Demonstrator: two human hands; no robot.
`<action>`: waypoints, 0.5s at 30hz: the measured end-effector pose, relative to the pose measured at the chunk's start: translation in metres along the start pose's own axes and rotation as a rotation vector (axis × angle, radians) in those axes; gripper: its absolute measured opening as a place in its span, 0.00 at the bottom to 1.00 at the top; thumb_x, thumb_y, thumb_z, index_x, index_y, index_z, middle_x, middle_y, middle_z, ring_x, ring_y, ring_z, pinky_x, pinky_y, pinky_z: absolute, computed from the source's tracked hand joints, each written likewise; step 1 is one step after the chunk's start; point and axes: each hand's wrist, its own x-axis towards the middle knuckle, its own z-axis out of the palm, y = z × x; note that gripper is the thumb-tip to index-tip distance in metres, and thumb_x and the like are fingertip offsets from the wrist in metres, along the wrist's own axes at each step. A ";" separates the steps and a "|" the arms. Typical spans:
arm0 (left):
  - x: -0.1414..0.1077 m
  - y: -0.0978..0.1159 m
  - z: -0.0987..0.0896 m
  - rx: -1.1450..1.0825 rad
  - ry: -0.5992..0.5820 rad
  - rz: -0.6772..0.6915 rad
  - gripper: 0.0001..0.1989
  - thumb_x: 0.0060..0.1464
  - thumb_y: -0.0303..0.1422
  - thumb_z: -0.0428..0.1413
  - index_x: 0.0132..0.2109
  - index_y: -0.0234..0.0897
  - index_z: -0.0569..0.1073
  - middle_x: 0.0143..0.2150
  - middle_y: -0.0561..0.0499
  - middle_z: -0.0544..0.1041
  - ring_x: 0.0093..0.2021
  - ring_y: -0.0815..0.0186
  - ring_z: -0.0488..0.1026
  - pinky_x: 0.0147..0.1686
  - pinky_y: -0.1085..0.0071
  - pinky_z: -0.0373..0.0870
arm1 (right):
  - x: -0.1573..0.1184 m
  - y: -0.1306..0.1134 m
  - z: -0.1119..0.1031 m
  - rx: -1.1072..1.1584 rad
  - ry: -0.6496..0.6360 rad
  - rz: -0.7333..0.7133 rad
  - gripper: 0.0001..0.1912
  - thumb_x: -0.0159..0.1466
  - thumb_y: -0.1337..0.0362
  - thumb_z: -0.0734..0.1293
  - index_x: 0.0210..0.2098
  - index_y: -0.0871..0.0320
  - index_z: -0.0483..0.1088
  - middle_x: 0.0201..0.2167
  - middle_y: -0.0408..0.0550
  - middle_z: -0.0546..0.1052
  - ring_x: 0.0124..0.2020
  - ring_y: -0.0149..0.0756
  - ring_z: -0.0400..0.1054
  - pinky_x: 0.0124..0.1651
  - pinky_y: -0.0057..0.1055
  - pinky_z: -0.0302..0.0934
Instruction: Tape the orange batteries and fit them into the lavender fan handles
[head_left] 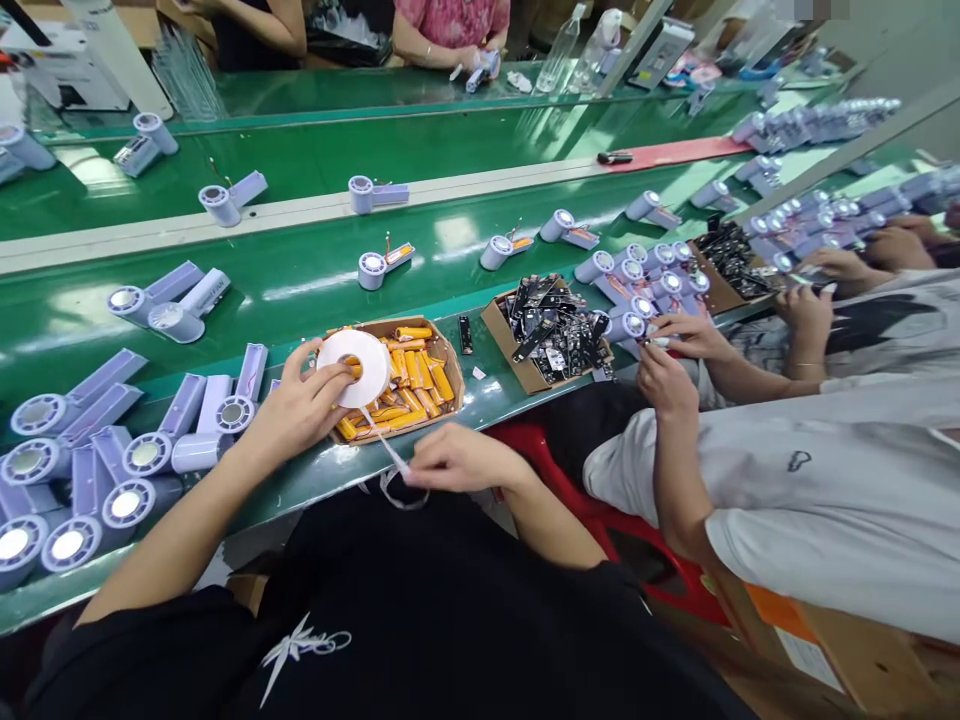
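Our left hand [306, 403] holds the tape [369, 352] over a box [454, 352] of cells [415, 370]; our right hand [466, 460] pinches the strip [385, 443]. Nearby on the worktop [477, 402], we see a second box [509, 350] heaped with boards [555, 330].

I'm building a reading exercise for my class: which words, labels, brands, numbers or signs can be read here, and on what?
No text can be read.
Black shirt: looped script beside white motif, unreadable.
One lilac housing: print too small and blurred.
White carton label, lower right: too blurred.
White machine, upper left: markings too small.
White tape roll: no lettering visible.
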 end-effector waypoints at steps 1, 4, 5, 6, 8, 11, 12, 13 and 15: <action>-0.004 0.002 0.001 -0.008 0.020 -0.013 0.20 0.65 0.27 0.60 0.63 0.38 0.75 0.59 0.41 0.82 0.71 0.39 0.68 0.72 0.30 0.67 | 0.001 0.002 0.002 0.034 -0.052 -0.012 0.21 0.78 0.49 0.67 0.38 0.55 0.85 0.31 0.45 0.84 0.32 0.32 0.77 0.38 0.27 0.66; -0.012 0.009 0.004 -0.053 0.068 -0.048 0.24 0.62 0.25 0.62 0.64 0.40 0.74 0.59 0.41 0.82 0.73 0.39 0.65 0.71 0.31 0.69 | 0.005 0.016 -0.004 -0.178 0.187 0.239 0.18 0.76 0.47 0.69 0.47 0.53 0.85 0.39 0.49 0.86 0.40 0.38 0.79 0.46 0.32 0.69; -0.013 0.011 0.005 -0.071 0.077 -0.054 0.25 0.61 0.25 0.62 0.64 0.41 0.75 0.59 0.42 0.82 0.73 0.39 0.66 0.71 0.32 0.69 | 0.006 0.023 -0.009 -0.328 0.339 0.398 0.18 0.76 0.48 0.70 0.48 0.54 0.85 0.42 0.52 0.85 0.44 0.42 0.78 0.49 0.35 0.70; -0.014 0.013 0.005 -0.088 0.078 -0.056 0.25 0.61 0.25 0.63 0.64 0.42 0.75 0.59 0.42 0.82 0.72 0.39 0.66 0.71 0.32 0.68 | 0.008 0.031 -0.014 -0.473 0.444 0.548 0.18 0.75 0.48 0.70 0.48 0.55 0.85 0.44 0.55 0.84 0.47 0.46 0.78 0.52 0.38 0.70; -0.015 0.017 0.007 -0.104 0.073 -0.054 0.24 0.61 0.25 0.63 0.63 0.42 0.75 0.58 0.42 0.82 0.72 0.40 0.67 0.72 0.32 0.68 | 0.010 0.046 -0.022 -0.666 0.472 0.751 0.18 0.72 0.49 0.73 0.46 0.58 0.85 0.47 0.61 0.82 0.52 0.53 0.76 0.54 0.43 0.70; -0.014 0.022 0.009 -0.109 0.077 -0.055 0.22 0.62 0.25 0.62 0.62 0.41 0.75 0.58 0.42 0.83 0.73 0.39 0.65 0.71 0.34 0.70 | 0.009 0.062 -0.028 -0.613 0.421 0.765 0.14 0.69 0.52 0.77 0.41 0.58 0.85 0.44 0.58 0.80 0.50 0.51 0.75 0.53 0.41 0.70; -0.014 0.023 0.009 -0.112 0.083 -0.057 0.23 0.61 0.25 0.62 0.62 0.41 0.76 0.58 0.42 0.83 0.73 0.39 0.64 0.70 0.34 0.70 | 0.006 0.066 -0.028 -0.522 0.468 0.718 0.13 0.69 0.53 0.77 0.42 0.57 0.85 0.41 0.54 0.80 0.47 0.47 0.75 0.51 0.39 0.70; -0.014 0.024 0.010 -0.117 0.085 -0.059 0.24 0.61 0.25 0.62 0.62 0.41 0.76 0.58 0.42 0.83 0.74 0.39 0.63 0.70 0.34 0.71 | 0.004 0.067 -0.027 -0.410 0.545 0.658 0.13 0.69 0.53 0.77 0.43 0.56 0.85 0.37 0.50 0.79 0.42 0.44 0.75 0.49 0.38 0.70; -0.014 0.025 0.010 -0.133 0.077 -0.055 0.24 0.61 0.25 0.63 0.63 0.42 0.76 0.58 0.42 0.83 0.74 0.40 0.63 0.70 0.34 0.71 | -0.003 0.067 -0.025 -0.157 0.753 0.531 0.15 0.68 0.50 0.76 0.45 0.55 0.84 0.32 0.44 0.77 0.34 0.38 0.73 0.43 0.35 0.71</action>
